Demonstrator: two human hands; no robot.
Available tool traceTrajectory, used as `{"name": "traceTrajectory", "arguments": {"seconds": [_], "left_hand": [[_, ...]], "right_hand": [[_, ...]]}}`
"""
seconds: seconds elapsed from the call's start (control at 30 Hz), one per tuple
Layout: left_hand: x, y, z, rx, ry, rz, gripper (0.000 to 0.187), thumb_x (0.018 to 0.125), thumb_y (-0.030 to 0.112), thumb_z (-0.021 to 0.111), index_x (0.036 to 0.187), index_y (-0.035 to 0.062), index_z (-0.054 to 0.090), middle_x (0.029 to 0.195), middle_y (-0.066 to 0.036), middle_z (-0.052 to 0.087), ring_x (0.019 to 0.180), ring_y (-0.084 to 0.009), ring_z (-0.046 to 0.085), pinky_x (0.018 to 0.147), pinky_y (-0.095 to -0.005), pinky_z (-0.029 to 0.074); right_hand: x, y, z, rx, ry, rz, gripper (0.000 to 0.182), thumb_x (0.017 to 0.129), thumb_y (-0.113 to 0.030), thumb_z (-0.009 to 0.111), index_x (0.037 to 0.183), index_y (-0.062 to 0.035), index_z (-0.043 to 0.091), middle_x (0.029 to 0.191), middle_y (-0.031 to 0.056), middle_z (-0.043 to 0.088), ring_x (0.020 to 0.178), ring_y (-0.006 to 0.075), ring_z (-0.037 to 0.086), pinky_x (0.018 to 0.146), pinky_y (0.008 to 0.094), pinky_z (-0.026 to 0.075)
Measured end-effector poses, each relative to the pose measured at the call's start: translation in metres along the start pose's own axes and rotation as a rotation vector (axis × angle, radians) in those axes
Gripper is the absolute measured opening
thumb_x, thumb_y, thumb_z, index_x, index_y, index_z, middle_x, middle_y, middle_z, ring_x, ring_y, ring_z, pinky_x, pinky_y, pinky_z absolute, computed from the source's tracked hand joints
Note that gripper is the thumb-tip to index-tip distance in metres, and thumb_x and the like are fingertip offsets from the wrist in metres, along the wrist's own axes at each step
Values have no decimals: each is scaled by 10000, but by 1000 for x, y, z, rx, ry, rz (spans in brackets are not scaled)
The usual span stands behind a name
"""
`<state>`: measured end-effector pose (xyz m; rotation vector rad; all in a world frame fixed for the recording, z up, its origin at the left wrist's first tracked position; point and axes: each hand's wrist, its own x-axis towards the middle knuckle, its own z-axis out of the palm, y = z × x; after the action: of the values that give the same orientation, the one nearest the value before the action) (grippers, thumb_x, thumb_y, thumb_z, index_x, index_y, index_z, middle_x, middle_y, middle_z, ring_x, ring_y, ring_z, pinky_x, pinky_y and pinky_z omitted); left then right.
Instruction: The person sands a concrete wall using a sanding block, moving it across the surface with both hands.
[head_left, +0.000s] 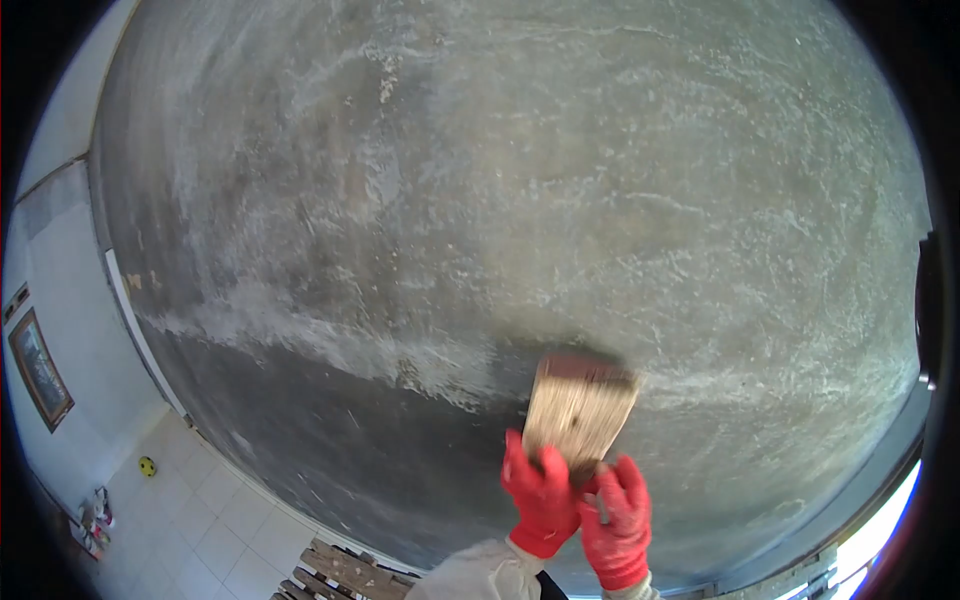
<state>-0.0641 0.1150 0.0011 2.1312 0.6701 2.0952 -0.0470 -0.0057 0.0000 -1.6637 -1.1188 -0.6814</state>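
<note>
A wooden plastering float (580, 415), slightly blurred, lies against the grey plastered wall (640, 240), its long side running up and down. My left hand (542, 500), in a red glove, is closed on the float's lower left part. At the lower right end my right hand (617, 520), also red-gloved, has its fingers curled on the float. What the palms grip behind the fingers is hidden. Around the float the plaster is rough and pale above, with a darker, smoother patch (400, 450) to the lower left.
Wooden planks (355, 575) of a platform show below me at the bottom. On the left are a tiled floor (200, 510), a yellow ball (148, 467), a framed picture (40, 368) on a white wall, and a small pile of things (97, 520). A bright opening (880, 530) is at the lower right.
</note>
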Motion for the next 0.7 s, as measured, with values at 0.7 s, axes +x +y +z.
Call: {"name": "traceTrajectory", "arguments": {"seconds": [0.7], "left_hand": [[2, -64, -34, 96, -196, 62, 949, 606, 335, 899, 1342, 91, 351, 1350, -363, 350, 1098, -530, 480, 824, -598, 437]], "right_hand": [[-8, 72, 18, -509, 205, 33, 747, 847, -193, 628, 1517, -100, 311, 1550, 316, 194, 1403, 579, 185, 1111, 661, 212]]}}
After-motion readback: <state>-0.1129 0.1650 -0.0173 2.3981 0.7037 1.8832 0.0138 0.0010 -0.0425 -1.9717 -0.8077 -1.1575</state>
